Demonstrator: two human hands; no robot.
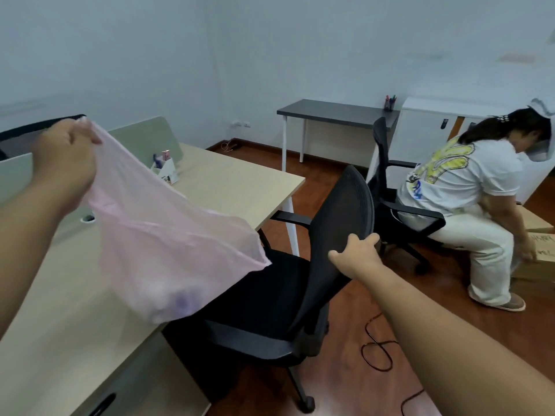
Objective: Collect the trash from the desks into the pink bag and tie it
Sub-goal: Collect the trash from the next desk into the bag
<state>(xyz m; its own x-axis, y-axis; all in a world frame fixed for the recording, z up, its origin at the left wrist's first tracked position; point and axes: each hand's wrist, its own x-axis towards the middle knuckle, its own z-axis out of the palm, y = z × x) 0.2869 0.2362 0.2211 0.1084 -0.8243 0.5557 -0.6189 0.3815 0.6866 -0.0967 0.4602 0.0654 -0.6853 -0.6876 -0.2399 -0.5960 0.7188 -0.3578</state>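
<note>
Pink translucent plastic bag (pixel 168 250), rim clamped in curled fingers of left hand (pixel 67 154), hanging above pale wooden desk (pixel 240 181). Fingers of right hand (pixel 357 253) hooked over black mesh chair (pixel 339 211) back: roll aside smoothly, keeping bag mouth up.

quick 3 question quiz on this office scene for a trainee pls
1. True or false: the left hand grips the pink bag at its untied mouth.
2. The right hand holds: A) the desk edge, B) the black chair by its backrest, C) a cardboard box.
3. Fill in: on the dark table by the wall stands a ___ with markers in it.
Key: 1 true; 2 B; 3 pen holder.
</note>
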